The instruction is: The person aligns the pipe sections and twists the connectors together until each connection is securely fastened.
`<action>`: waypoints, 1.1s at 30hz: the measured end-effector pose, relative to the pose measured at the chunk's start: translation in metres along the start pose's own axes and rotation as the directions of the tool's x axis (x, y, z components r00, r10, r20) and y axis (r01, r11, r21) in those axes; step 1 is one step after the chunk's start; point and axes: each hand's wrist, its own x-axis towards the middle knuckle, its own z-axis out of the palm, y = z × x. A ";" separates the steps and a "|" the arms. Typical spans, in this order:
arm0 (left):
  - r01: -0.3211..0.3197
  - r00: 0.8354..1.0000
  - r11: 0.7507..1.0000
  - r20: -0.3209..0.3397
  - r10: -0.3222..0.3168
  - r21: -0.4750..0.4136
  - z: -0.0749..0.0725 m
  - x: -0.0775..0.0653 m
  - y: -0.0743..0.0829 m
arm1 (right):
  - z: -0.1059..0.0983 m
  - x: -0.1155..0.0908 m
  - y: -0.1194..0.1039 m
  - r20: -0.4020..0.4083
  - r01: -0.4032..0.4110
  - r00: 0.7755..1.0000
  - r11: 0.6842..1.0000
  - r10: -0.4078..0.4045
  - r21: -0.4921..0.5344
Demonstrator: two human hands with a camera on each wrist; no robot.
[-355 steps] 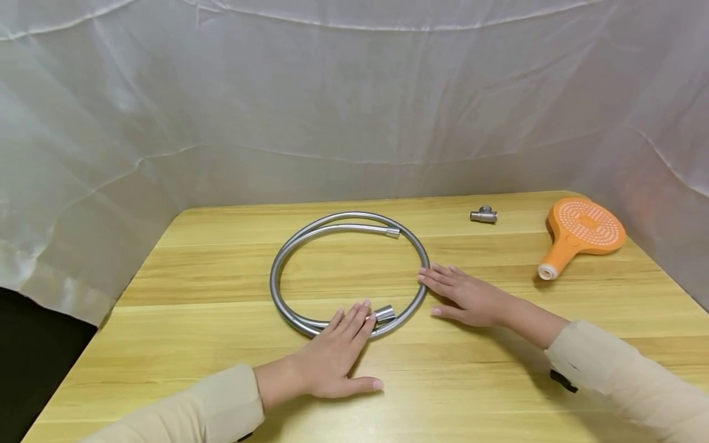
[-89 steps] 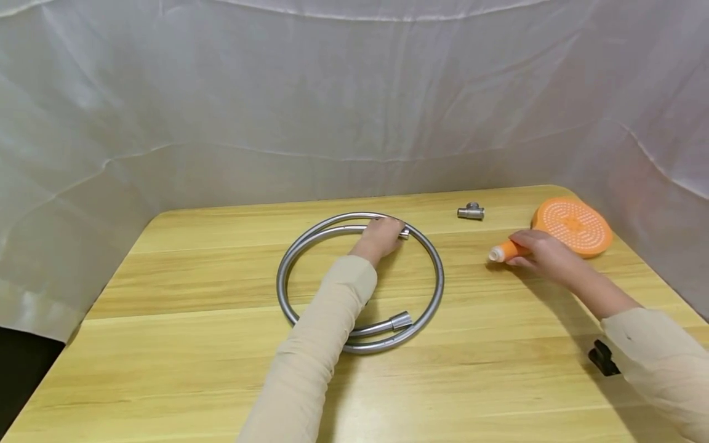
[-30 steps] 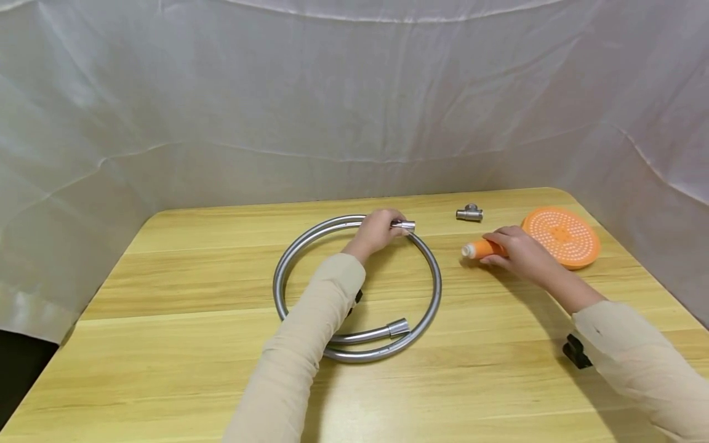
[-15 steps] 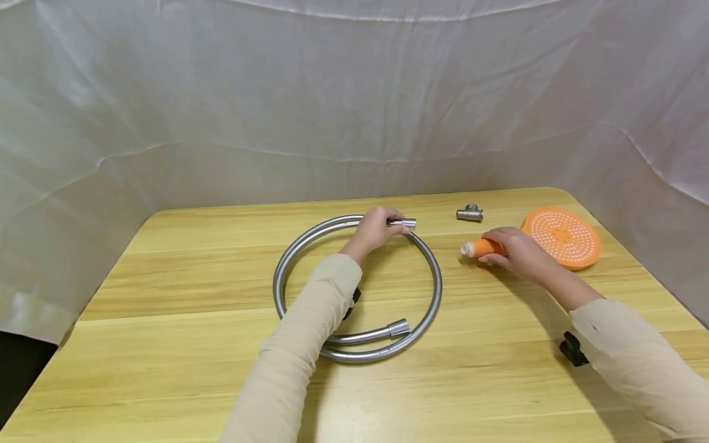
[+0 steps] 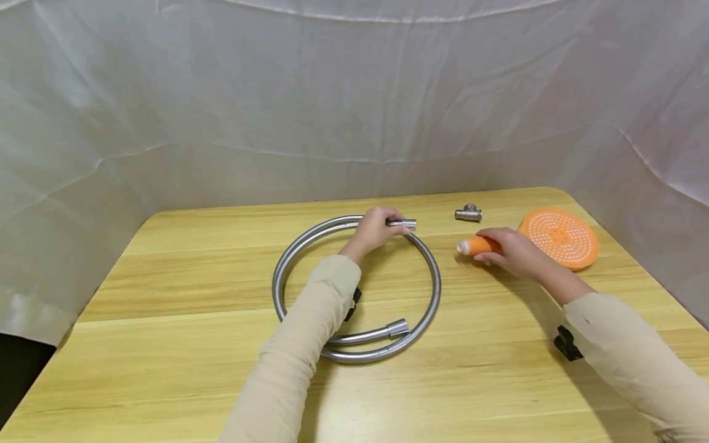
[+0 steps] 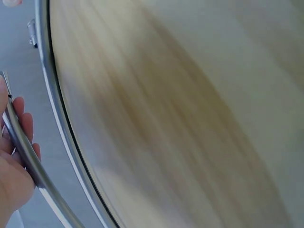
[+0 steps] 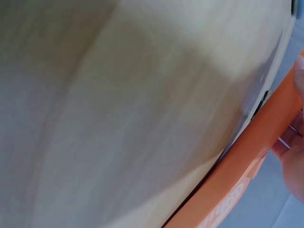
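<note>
A coiled chrome shower hose point(image 5: 434, 289) lies on the wooden table. My left hand point(image 5: 376, 231) grips it just behind its far end fitting point(image 5: 408, 224), which points right toward the shower head. In the left wrist view the fingers point(image 6: 28, 126) curl round the hose point(image 6: 33, 164). My right hand point(image 5: 512, 249) holds the orange shower head point(image 5: 562, 237) by its handle, the pale threaded end point(image 5: 463, 247) facing left. The handle point(image 7: 256, 130) crosses the right wrist view, with the thumb point(image 7: 299, 71) along it. A gap of table separates fitting and handle end.
A small metal tee valve point(image 5: 469, 213) lies near the table's back edge, behind the gap between the hands. The hose's wider end fitting point(image 5: 397, 328) lies at the front of the coil. Pale cloth point(image 5: 354, 111) hangs behind the table point(image 5: 166, 369).
From flat on the table, the hands have taken hold of the hose and shower head. The hose end has been raised slightly; the shower head has moved left, lately only a little.
</note>
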 end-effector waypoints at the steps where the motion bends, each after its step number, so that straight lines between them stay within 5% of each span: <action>1: 0.005 1.000 1.000 -0.002 -0.005 -0.003 0.000 0.000 0.001 | 0.000 0.001 0.000 0.001 0.002 1.000 1.000 -0.002 0.008; 15: 0.018 1.000 1.000 -0.009 -0.018 0.018 0.000 -0.001 0.005 | 0.011 0.014 -0.004 -0.067 0.054 0.996 0.998 -0.052 0.019; 24: -0.011 1.000 1.000 -0.010 0.011 0.024 0.002 0.000 0.003 | 0.009 0.016 -0.008 0.025 -0.056 0.998 0.995 0.054 0.087; 33: -0.019 1.000 0.999 -0.010 0.019 0.028 0.004 0.001 0.003 | 0.010 0.020 -0.009 0.027 -0.011 1.000 0.988 0.007 0.152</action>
